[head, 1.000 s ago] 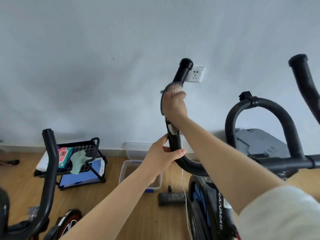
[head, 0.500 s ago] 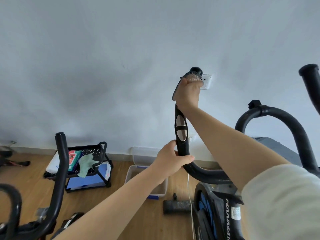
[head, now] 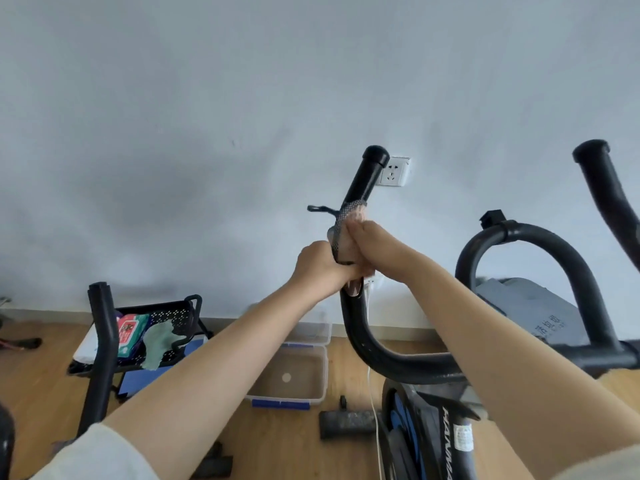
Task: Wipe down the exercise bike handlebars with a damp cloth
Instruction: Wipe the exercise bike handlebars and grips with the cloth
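Observation:
The black exercise bike handlebar (head: 365,181) rises in the middle of the view, its capped tip in front of a wall socket. A grey mesh-patterned cloth (head: 343,220) is wrapped round the bar below the tip, with a dark loop sticking out to the left. My right hand (head: 372,249) is closed over the cloth and the bar. My left hand (head: 320,268) grips the same bar just below and to the left, touching the cloth and the right hand. The right handlebar (head: 601,188) stands at the far right. A curved centre bar (head: 540,237) loops between them.
A white wall socket (head: 394,171) sits behind the bar tip. On the wooden floor stand a black wire cart (head: 173,317) with a green rag and a packet, and a clear plastic tub (head: 291,375). Another bike's black post (head: 104,341) rises at the left.
My right hand slid the cloth down from the bar tip to the middle of the grip. My left hand moved up the bar and now meets the right hand.

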